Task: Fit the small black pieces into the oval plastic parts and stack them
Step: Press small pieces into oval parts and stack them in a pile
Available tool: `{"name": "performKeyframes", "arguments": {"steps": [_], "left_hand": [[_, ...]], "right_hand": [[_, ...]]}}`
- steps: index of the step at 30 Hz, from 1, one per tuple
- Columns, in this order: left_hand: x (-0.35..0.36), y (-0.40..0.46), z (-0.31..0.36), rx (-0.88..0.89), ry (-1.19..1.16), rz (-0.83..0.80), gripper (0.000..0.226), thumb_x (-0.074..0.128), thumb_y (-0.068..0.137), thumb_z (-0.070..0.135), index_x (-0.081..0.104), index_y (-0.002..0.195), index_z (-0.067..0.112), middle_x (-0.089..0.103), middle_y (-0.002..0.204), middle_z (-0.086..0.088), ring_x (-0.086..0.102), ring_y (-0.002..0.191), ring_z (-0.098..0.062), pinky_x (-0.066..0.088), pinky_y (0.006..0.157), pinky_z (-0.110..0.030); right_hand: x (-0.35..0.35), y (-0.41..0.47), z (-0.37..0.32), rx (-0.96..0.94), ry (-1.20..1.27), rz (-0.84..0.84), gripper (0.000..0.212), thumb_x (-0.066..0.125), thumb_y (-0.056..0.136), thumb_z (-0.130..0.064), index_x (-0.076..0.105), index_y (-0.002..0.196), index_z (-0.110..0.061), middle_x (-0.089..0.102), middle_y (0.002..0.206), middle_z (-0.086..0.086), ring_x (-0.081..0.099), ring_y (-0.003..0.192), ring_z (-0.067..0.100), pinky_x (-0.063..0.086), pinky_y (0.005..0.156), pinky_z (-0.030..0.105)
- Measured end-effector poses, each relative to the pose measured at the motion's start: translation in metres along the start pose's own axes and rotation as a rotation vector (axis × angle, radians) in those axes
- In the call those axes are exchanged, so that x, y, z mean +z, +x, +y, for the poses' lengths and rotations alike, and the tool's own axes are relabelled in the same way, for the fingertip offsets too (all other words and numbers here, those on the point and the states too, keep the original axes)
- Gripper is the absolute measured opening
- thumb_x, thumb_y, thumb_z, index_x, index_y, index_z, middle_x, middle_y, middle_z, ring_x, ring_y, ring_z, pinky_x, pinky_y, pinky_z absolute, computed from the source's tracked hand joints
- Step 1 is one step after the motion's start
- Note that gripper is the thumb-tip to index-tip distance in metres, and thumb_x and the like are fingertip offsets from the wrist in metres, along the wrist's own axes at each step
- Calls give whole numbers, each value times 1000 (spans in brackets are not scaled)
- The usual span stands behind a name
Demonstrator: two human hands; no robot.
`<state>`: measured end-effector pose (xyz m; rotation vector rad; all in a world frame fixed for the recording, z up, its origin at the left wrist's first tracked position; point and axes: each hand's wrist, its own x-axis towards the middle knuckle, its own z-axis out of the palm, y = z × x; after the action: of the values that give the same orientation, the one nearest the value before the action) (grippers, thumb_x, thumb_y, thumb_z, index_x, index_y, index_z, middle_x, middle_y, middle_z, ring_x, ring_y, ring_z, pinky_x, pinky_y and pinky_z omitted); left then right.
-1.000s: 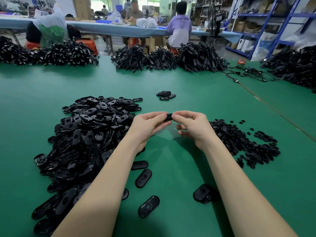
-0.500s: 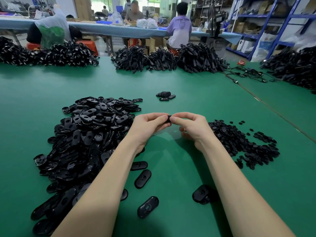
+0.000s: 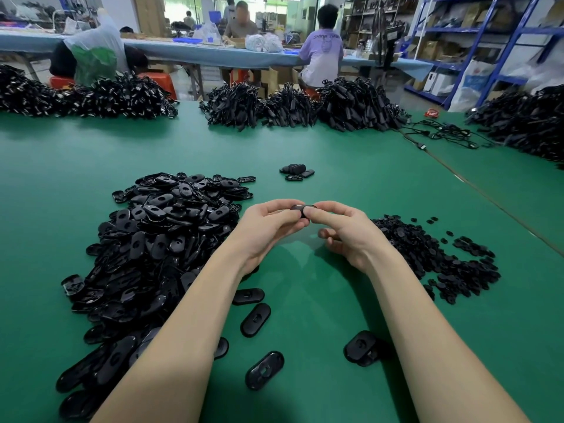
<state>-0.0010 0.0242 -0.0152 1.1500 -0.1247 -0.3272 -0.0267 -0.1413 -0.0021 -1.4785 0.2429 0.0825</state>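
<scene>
Black oval parts (image 3: 158, 239), green table (image 3: 305, 300)

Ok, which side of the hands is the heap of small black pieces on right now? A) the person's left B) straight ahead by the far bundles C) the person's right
C: the small black pieces lie by the right hand; the big heap of oval parts is by the left hand.

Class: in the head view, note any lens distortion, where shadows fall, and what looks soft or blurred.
Head view: wide-angle bending curves the green table edges; soft shadows lie under both forearms; background workers look soft; the oval part pinched between left hand and right hand stays fairly sharp.
</scene>
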Motion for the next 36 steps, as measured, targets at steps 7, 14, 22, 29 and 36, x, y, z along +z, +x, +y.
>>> {"name": "performKeyframes", "arguments": {"steps": [7,14,22,29,36], "left_hand": [[-2,0,2,-1,-21,41,14,61,91,-9,68,98,1,76,85,-12,74,74,-16,56,73,-17],[-3,1,-5,24,137,95,13,67,87,-6,71,94,4,77,87,-12,73,77,-18,58,80,-22],[-3,-2,-6,58,246,92,12,70,88,-2,72,98,3,77,92,-15,74,79,-16,58,80,-20],[-2,-2,-4,59,264,71,12,69,89,-3,72,99,2,77,90,-14,74,77,-14,57,75,-18],[-1,-4,-6,47,292,79,12,68,89,-5,71,99,0,77,91,-15,74,74,-15,58,73,-17]], "right_hand": [[-1,-2,-3,-47,-45,-80,15,81,84,-21,74,97,-20,75,87,-5,55,53,9,42,46,17],[2,0,-3,-250,-298,32,5,78,87,-14,74,86,-17,68,64,-10,53,48,8,41,44,17],[2,3,4,-305,-406,106,9,82,83,-20,74,80,-21,68,62,-12,55,47,4,44,44,19],[3,2,10,-287,-262,84,11,81,84,-12,72,80,-17,65,58,-12,46,44,5,38,44,16],[1,6,17,-286,-250,61,12,81,84,-11,71,81,-15,62,59,-13,49,45,-3,36,49,10]]}}
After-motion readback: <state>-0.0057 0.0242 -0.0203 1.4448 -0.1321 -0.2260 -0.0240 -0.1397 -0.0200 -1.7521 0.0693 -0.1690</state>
